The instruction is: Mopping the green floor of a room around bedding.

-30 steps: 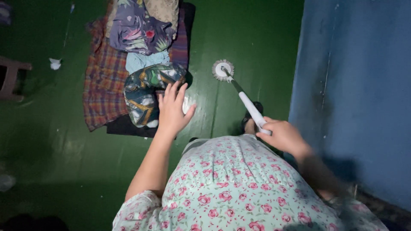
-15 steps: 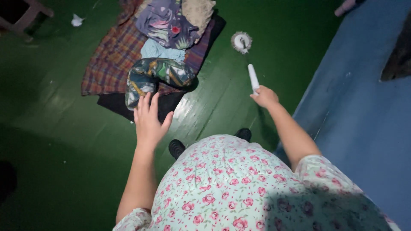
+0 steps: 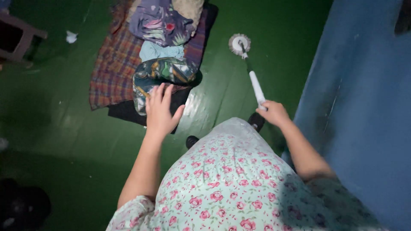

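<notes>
Gripping the white handle of a long mop (image 3: 257,89) in my right hand (image 3: 274,113), fingers closed around its near end, I hold the shaft slanting away from me to its small round, fringed white head (image 3: 239,44), which sits on the glossy green plank floor (image 3: 77,141). My left hand (image 3: 161,111) is spread flat, fingers apart and palm down, holding nothing; it hovers over the near edge of a heap of cloth, and I cannot tell whether it touches it. Nearest my fingers is a bundled dark green fabric with yellow and white pattern (image 3: 165,73); beyond it lie a folded pale blue striped cloth (image 3: 160,51) and a purple floral one (image 3: 160,23). All of these rest on a red and brown plaid blanket (image 3: 113,64) spread over a black cloth (image 3: 128,112) on the floor. My dark shoes (image 3: 257,121) show below the floral dress I wear. To my right rises a blue painted wall (image 3: 364,107). Far left stands a wooden stool (image 3: 21,38), with a crumpled white scrap (image 3: 71,37) beside it.
</notes>
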